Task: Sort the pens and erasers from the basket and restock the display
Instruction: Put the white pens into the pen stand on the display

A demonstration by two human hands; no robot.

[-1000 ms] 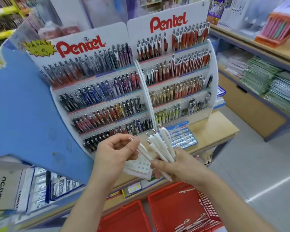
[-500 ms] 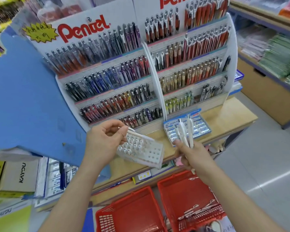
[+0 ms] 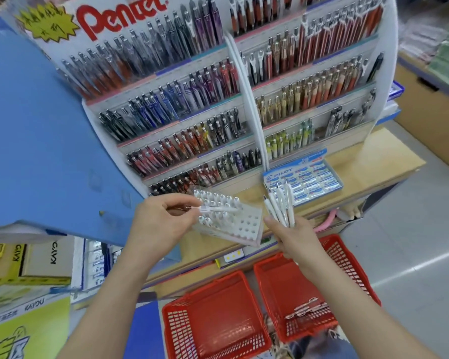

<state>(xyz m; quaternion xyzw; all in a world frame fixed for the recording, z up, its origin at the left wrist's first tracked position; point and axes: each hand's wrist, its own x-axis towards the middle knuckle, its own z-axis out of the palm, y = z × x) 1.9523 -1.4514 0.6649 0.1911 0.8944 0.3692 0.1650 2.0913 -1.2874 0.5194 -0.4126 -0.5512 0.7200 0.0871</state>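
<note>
My left hand (image 3: 161, 221) pinches one white pen (image 3: 215, 209), which lies sideways over a clear pen rack (image 3: 244, 226) with round holes. Several white pens stand in the rack's far rows. To the rack's right, my right hand (image 3: 293, 237) grips a fan of several white pens (image 3: 280, 203), tips up. Below stand two red baskets: the left basket (image 3: 213, 317) looks empty, and the right basket (image 3: 347, 263) holds a few white pens (image 3: 306, 308) on its bottom. A box of Pilot erasers (image 3: 306, 180) lies on the wooden shelf behind my right hand.
A tall white Pentel display (image 3: 218, 99) with rows of coloured pens rises behind the rack. A blue panel (image 3: 42, 141) leans at the left. The wooden shelf (image 3: 373, 161) ends at the right, beside grey floor. Yellow Kayou boxes (image 3: 29, 260) sit at the lower left.
The view has tilted down and closer to the shelf. My hands moved apart. My left hand brought its single pen over the rack, and my right hand carried the bundle to the right.
</note>
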